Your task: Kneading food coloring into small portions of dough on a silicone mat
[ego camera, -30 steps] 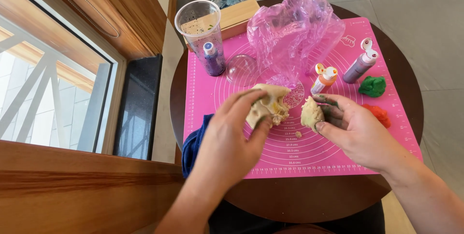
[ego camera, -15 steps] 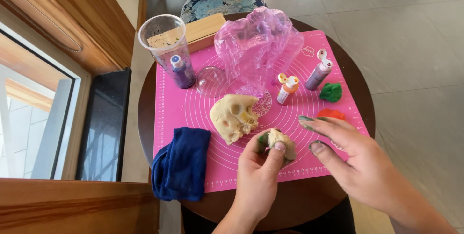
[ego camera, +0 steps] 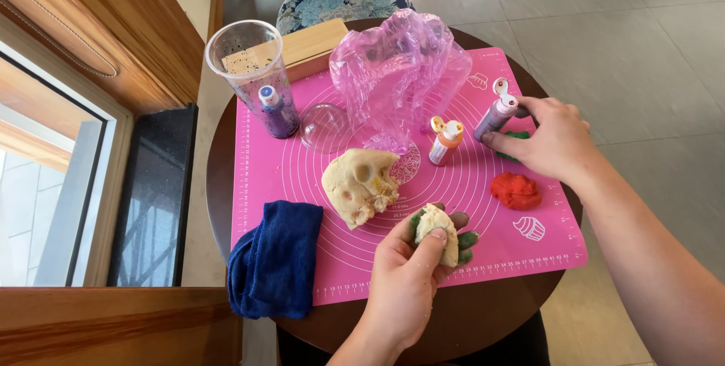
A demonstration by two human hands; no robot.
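Pale dough lump (ego camera: 438,231) sits clenched in the left hand (ego camera: 411,279); right hand (ego camera: 547,139) grips a purple bottle (ego camera: 495,117).

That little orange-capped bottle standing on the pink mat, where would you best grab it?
Take the orange-capped bottle around its narrow white body, below the cap, coming from the right or front. It stands upright, leaning slightly, and is slim enough to pinch between thumb and fingers. The crumpled plastic bag crowds its left and back, so those sides look awkward. The right hand is nearest.
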